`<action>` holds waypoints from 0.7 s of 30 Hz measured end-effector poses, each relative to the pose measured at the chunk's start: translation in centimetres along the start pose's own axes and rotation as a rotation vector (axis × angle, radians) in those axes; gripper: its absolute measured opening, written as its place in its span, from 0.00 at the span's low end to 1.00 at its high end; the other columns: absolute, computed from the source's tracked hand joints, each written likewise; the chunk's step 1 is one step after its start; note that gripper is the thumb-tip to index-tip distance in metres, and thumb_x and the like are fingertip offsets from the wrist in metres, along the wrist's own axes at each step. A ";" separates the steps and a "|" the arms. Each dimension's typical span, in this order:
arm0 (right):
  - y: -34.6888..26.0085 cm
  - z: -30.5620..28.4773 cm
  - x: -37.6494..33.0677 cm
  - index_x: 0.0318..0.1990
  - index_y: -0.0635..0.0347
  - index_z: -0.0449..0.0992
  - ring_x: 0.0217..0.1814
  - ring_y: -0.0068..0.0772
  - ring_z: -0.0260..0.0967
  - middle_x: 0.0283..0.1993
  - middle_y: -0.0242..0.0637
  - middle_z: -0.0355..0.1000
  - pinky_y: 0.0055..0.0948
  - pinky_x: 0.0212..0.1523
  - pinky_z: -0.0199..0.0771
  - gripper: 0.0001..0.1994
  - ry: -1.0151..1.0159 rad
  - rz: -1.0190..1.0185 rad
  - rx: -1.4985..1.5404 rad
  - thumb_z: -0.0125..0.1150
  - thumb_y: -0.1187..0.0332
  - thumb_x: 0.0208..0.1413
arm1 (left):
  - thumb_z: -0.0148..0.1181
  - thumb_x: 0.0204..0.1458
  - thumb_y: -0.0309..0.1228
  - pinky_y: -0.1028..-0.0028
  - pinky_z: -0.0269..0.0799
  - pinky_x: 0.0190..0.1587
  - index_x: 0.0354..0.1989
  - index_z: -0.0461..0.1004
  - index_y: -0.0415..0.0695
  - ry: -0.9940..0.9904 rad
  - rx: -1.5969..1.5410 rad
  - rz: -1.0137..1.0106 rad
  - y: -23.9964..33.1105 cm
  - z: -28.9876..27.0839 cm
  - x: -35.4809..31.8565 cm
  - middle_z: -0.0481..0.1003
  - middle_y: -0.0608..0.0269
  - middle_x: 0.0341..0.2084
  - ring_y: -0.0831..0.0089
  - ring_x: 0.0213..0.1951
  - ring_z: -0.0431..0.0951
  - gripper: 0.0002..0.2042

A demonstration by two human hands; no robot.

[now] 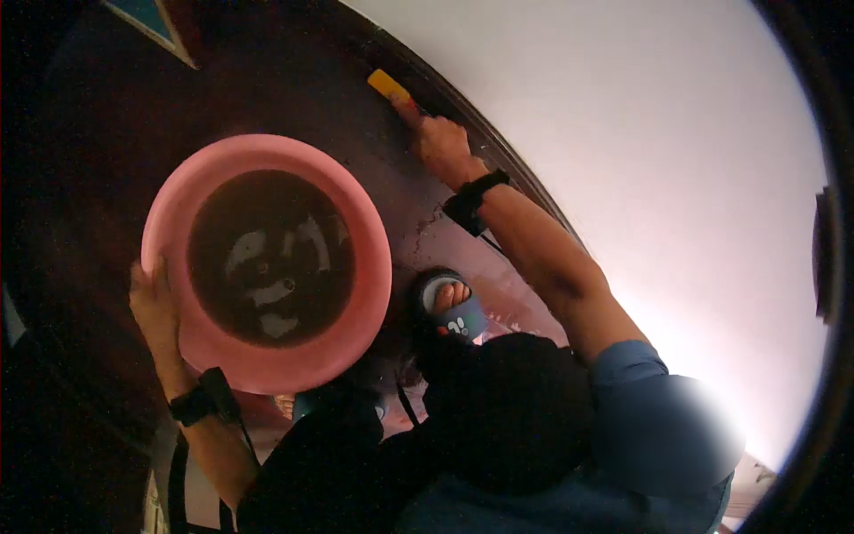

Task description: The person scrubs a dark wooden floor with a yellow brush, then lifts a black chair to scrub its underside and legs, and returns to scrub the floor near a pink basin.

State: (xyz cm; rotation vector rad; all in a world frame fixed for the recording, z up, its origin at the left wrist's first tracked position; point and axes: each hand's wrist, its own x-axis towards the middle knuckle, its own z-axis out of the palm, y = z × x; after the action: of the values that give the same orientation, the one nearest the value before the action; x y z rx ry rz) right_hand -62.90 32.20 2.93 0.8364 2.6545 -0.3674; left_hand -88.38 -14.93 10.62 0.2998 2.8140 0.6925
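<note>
A pink plastic basin (374,254) holds dark, murky water (267,222) with light glinting on its surface. At the basin's left side, my left hand (153,307) grips the rim with the thumb on top. My right arm reaches forward to the foot of the wall. There my right hand (445,149) is closed on a yellow flat-headed tool (388,85), its index finger stretched along it. The tool lies low, close to the dark floor. Its exact kind and the part inside my hand are hidden.
A white wall (623,116) with a dark skirting strip (485,129) curves along the right. My sandalled foot (452,301) stands on the floor (294,89) right of the basin. The other foot (285,405) shows below it. A teal panel with a pale edge (158,22) juts in at the upper left.
</note>
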 end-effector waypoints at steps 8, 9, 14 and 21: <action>9.1 1.9 -16.9 0.79 0.26 0.51 0.49 0.68 0.78 0.57 0.58 0.77 0.59 0.50 0.78 0.42 -0.054 0.111 0.017 0.51 0.75 0.59 | 0.57 0.67 0.48 0.56 0.73 0.53 0.59 0.74 0.34 -0.042 0.042 -0.057 3.2 -1.7 -1.3 0.78 0.34 0.49 0.42 0.51 0.79 0.27; 8.5 2.3 -15.7 0.79 0.27 0.52 0.49 0.67 0.78 0.57 0.58 0.77 0.59 0.50 0.79 0.41 -0.025 0.093 0.039 0.50 0.76 0.59 | 0.57 0.67 0.48 0.56 0.73 0.53 0.59 0.74 0.34 -0.050 0.075 -0.031 3.6 -1.8 -1.1 0.78 0.34 0.49 0.42 0.51 0.79 0.27; 0.8 0.3 -3.9 0.78 0.27 0.52 0.40 0.60 0.81 0.41 0.54 0.80 0.58 0.41 0.81 0.40 0.037 0.074 -0.026 0.50 0.74 0.59 | 0.56 0.67 0.48 0.57 0.73 0.53 0.59 0.74 0.33 -0.036 -0.025 0.083 -4.2 -1.2 1.5 0.79 0.34 0.50 0.44 0.51 0.79 0.27; 10.6 2.5 -21.2 0.79 0.22 0.50 0.37 0.59 0.81 0.35 0.52 0.80 0.57 0.36 0.80 0.42 0.003 0.220 -0.115 0.53 0.71 0.59 | 0.55 0.67 0.52 0.55 0.73 0.52 0.57 0.74 0.32 -0.074 -0.059 -0.080 0.5 -1.7 0.9 0.79 0.37 0.50 0.44 0.49 0.80 0.29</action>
State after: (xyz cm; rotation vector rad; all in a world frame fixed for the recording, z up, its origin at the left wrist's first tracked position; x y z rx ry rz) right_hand -39.67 29.07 7.30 1.0782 2.5245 -0.1563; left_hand -89.57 -14.99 12.18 0.1973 2.7136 0.7304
